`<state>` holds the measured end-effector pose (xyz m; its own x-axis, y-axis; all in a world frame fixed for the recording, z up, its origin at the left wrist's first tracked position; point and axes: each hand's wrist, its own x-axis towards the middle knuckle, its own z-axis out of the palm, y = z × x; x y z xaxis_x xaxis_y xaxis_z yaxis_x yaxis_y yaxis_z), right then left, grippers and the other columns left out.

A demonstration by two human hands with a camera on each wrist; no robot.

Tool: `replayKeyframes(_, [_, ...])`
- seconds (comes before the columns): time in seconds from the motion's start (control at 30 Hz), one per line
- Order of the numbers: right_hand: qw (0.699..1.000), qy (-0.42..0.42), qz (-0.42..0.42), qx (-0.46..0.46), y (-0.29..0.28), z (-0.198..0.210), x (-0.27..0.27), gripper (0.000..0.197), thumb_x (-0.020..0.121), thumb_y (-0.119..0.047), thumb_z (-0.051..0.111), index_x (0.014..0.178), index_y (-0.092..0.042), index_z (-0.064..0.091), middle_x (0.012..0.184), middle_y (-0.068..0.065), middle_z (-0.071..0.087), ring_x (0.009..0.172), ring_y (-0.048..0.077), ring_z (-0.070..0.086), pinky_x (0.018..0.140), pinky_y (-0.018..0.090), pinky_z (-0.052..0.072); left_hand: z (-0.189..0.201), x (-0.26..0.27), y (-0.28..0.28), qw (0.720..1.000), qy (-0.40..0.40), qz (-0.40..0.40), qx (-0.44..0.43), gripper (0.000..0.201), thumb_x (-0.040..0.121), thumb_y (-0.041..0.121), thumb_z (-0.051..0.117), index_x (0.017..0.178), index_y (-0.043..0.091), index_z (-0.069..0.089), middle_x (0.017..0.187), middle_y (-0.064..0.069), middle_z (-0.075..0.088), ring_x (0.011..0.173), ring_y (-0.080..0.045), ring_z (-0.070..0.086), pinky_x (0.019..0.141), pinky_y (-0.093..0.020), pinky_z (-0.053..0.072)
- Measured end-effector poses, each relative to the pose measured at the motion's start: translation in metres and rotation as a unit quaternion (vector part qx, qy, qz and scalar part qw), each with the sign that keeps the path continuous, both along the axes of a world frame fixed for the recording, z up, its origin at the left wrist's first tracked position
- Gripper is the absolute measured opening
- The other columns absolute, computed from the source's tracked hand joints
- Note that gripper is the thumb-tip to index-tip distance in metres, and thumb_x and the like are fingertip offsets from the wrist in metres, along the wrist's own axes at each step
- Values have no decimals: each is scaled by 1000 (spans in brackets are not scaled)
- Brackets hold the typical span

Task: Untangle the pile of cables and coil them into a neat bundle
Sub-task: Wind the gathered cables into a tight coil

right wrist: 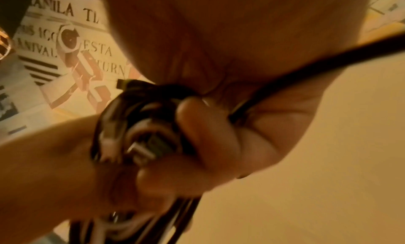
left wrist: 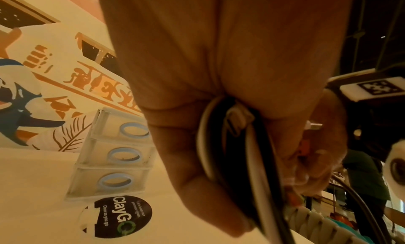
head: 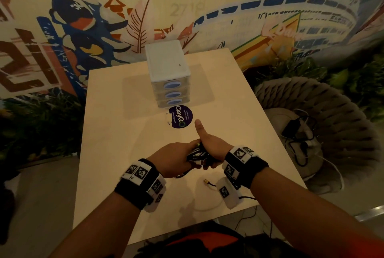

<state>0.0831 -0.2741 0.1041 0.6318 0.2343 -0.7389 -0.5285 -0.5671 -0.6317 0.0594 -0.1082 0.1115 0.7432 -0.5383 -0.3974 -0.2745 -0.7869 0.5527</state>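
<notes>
Being clamped between both hands, the cable bundle [head: 197, 155] is being held just above the bench [head: 116, 133], nearer than the sticker [head: 180, 116]. Left hand [head: 176, 159] and right hand [head: 214, 149] are each being curled round it; a loose tail [head: 209, 185] is being trailed beneath the right wrist.

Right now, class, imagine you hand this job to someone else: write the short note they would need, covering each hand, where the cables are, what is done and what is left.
Left hand: fingers curled round the cable bundle, black and white strands together.
Right hand: also gripping the bundle, thumb sticking out straight; one black cable runs out of its grip.
Both hands hold the bundle just above the table, in front of the small drawer box.
Done: most cables gathered into one bundle.
Left: a loose end with a plug and a white cable on the table need winding in.
</notes>
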Motion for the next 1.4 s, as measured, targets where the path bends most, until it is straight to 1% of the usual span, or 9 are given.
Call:
replayKeyframes(0.17, [979, 112, -63, 159, -24, 13, 10, 64, 97, -59, 39, 131, -8, 56, 118, 27, 68, 89, 43, 72, 66, 36, 54, 1, 4, 10, 1000, -29, 3, 8, 76, 95, 33, 65, 156, 46, 21, 124, 1, 70, 104, -22, 66, 89, -39, 53])
replayKeyframes(0.3, [975, 88, 16, 204, -31, 17, 9, 42, 102, -35, 54, 129, -4, 61, 122, 22, 69, 111, 44, 67, 80, 36, 59, 5, 6, 14, 999, -38, 10, 10, 66, 95, 31, 66, 151, 41, 33, 123, 1, 70, 104, -22, 66, 86, -37, 52])
replayKeyframes(0.5, [984, 4, 62, 167, -28, 19, 4, 48, 98, -49, 58, 122, -9, 68, 110, 10, 76, 101, 28, 74, 81, 32, 59, 5, 6, 13, 998, -35, 44, -7, 65, 90, 37, 73, 141, 33, 32, 104, -2, 73, 80, -17, 66, 67, -30, 51])
replayKeyframes(0.7, [988, -3, 82, 129, -27, 11, 2, 47, 99, -45, 59, 120, -5, 69, 106, 12, 77, 89, 20, 74, 82, 31, 61, -8, -1, 9, 999, 9, 53, 3, 93, 69, 39, 90, 139, 35, 28, 112, 2, 72, 95, -19, 69, 82, -39, 58])
replayKeyframes(0.93, [981, 31, 116, 151, -24, 4, -3, 34, 103, -40, 54, 120, -11, 62, 109, 9, 73, 95, 22, 72, 88, 36, 59, -18, -2, 1, 991, -70, 30, 111, 38, 78, 31, 76, 109, 23, 56, 100, 1, 69, 90, -24, 64, 70, -33, 48])
replayKeyframes(1.13, [992, -23, 58, 111, -11, 0, -5, 43, 104, -45, 49, 135, -20, 34, 103, 20, 71, 79, 29, 70, 76, 43, 61, -17, -4, 1, 991, -65, 101, 60, 66, 75, 26, 79, 127, 22, 38, 94, -3, 69, 79, -24, 65, 63, -35, 51])
replayKeyframes(1.2, [992, -50, 55, 99, -10, 2, -2, 42, 103, -46, 51, 133, -20, 36, 108, 21, 71, 83, 30, 71, 83, 48, 61, -15, -4, 2, 991, -69, 111, 42, 67, 74, 26, 79, 129, 23, 40, 94, -1, 70, 79, -22, 66, 65, -36, 54])
replayKeyframes(1.3, [993, -62, 66, 81, -9, 6, 2, 40, 103, -40, 52, 134, -16, 43, 110, 16, 68, 86, 27, 69, 72, 38, 59, -11, 1, 3, 990, -86, 75, 76, 46, 74, 29, 78, 115, 20, 58, 99, 1, 71, 88, -22, 67, 76, -40, 56])
replayKeyframes(1.4, [991, -36, 92, 86, -6, 12, 2, 34, 105, -30, 46, 123, -3, 55, 107, 18, 65, 87, 31, 65, 73, 43, 56, -6, 3, -2, 990, -85, 37, 107, 38, 74, 28, 79, 110, 22, 67, 98, 2, 72, 88, -21, 67, 77, -38, 56])
